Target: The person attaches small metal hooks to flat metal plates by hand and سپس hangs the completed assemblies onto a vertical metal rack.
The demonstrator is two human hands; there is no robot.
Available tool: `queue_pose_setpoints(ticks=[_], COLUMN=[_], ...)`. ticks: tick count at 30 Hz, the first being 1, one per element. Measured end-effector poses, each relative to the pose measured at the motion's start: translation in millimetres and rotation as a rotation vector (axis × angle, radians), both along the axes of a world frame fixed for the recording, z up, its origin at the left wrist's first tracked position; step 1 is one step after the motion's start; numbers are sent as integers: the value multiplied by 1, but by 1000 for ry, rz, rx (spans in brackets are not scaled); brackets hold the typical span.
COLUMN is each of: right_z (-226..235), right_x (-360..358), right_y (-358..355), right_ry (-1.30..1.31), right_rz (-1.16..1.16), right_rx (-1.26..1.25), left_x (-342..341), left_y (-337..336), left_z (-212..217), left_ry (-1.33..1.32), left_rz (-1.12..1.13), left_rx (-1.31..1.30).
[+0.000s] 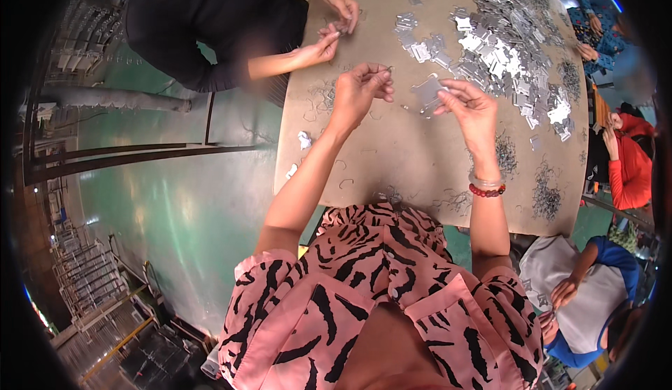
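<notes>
My right hand (470, 110) pinches a flat grey metal plate (428, 92) above the tan table (392, 152). My left hand (358, 87) is raised beside it with fingertips pinched together on a thin bent wire clip (383, 73), close to the plate's left edge. On my right wrist sit a red bead bracelet and a pale bangle (486, 185). A big heap of shiny metal plates (507, 43) lies beyond my right hand.
Loose wire clips (546, 194) lie in small piles at the table's right and near edge. A person in black (210, 19) works with both hands at the far left corner. Other people sit at the right (630, 166) and lower right (581, 299). Green floor lies to the left.
</notes>
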State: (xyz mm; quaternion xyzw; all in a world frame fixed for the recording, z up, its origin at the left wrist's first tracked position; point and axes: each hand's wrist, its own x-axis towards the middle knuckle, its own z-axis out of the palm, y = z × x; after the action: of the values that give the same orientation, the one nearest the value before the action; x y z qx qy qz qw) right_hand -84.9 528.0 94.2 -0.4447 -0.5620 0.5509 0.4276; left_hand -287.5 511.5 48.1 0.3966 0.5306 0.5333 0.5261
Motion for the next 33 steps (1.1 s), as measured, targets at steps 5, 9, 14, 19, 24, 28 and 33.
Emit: queue_pose_setpoints(ticks=[5, 9, 14, 19, 24, 28, 33], right_z=[0, 4, 4, 0, 0, -2, -22], right_x=[-6, -9, -12, -11, -12, -13, 18], right_y=[-14, -19, -21, -10, -6, -7, 30], right_ry=[-21, -8, -11, 34, -9, -77, -117], right_rz=[3, -7, 2, -5, 1, -36, 59], right_rx=[-55, -33, -19, -42, -57, 26, -63], left_x=[18, 22, 25, 24, 28, 44, 43], left_y=[-13, -9, -4, 2, 8, 2, -6], left_z=[41, 40, 36, 29, 27, 41, 33], left_ry=[-117, -124, -214, -437, -338, 72, 132], left_rz=[-138, -144, -162, -164, -156, -22, 107], left_rx=[118, 92, -46, -49, -35, 99, 223])
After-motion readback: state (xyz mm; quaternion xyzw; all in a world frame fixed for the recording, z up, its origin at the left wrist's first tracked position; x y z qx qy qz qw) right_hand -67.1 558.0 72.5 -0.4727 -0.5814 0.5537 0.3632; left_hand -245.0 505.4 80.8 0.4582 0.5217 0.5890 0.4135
